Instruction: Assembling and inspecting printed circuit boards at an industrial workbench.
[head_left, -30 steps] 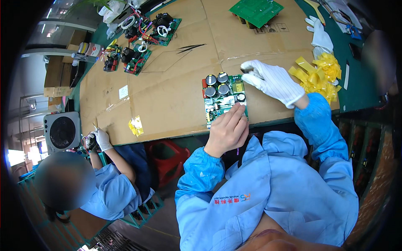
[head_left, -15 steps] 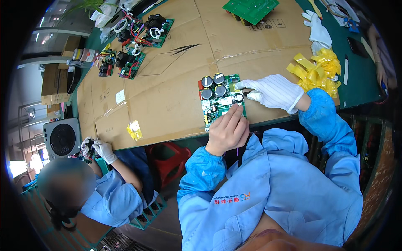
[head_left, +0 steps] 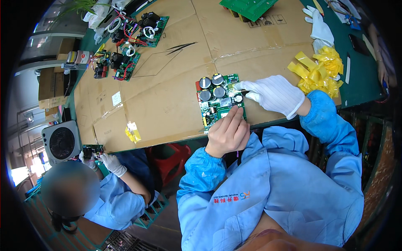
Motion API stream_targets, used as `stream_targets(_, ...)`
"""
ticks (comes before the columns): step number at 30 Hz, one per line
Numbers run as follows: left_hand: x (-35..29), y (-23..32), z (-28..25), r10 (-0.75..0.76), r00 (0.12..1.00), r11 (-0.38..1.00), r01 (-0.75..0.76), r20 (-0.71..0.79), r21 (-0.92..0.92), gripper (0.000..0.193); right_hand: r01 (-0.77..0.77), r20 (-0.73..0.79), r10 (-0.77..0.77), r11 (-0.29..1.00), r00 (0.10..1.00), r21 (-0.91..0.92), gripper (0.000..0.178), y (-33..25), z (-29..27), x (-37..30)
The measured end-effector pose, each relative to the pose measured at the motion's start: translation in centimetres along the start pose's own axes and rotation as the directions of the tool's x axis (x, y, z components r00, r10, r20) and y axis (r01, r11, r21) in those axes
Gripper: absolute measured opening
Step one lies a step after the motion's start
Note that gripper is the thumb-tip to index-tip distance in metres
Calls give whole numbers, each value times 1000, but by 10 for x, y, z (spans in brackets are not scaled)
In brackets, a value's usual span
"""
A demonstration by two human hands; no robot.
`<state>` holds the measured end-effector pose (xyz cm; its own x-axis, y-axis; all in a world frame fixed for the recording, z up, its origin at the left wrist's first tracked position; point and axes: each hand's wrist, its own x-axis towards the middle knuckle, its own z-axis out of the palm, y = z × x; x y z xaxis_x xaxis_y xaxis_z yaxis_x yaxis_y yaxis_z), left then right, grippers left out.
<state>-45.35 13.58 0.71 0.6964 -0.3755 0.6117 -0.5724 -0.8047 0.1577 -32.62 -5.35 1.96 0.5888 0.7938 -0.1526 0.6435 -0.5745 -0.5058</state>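
A green circuit board (head_left: 214,109) with several round black capacitors (head_left: 205,82) lies near the table's front edge, in front of me. My bare left hand (head_left: 229,130) is closed at its near right corner, fingers together, fingertips on the components and the thumb hidden beneath. From the right, my right hand (head_left: 272,95), in a white striped glove, pinches the board's right edge between thumb and forefinger, beside a round black-and-white component (head_left: 238,98). Blue sleeve covers reach up both my forearms.
Wired circuit boards (head_left: 146,29) sit at the far left, near black tweezers (head_left: 181,48). A green board (head_left: 250,8) lies at the back. Yellow tape strips (head_left: 320,71) and a white glove (head_left: 320,31) are on the right. A co-worker's gloved hands (head_left: 112,164) hold a board at left.
My hands stay on the board with almost the same hold. The co-worker's hands have shifted, and the board in them now shows more. The whole view has moved slightly.
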Motion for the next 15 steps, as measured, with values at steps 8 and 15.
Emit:
stream_targets(8, 3, 3, -3, 11, 999, 999, -10, 45, -33, 14, 90, -373, -200, 952, 906, -291, 41, 2, 24, -7)
stream_targets(15, -2, 1, -3, 73, 997, 995, -71, 30, -69, 13, 172, -525, -208, 978, 825, -117, 40, -23, -3, -12)
